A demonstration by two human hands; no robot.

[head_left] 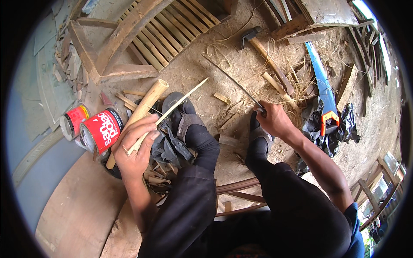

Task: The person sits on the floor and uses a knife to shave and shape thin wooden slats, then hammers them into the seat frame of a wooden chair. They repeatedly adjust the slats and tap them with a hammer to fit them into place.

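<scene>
My left hand is closed around a thin, pale strip of split bamboo or wood. The strip slants up to the right and narrows to a point, and its thicker end shows below my fingers. Behind that hand leans a thicker round pole, seemingly bamboo; whether I touch it cannot be told. My right hand grips a knife with a long, narrow, dark blade, which points up and left, apart from the strip. Most of the knife's handle is hidden in my fist.
Red paint cans stand left of my left hand. A wooden-handled hammer and a blue saw with an orange handle lie at the right among shavings. A slatted wooden frame stands ahead. My sandalled feet are between my hands.
</scene>
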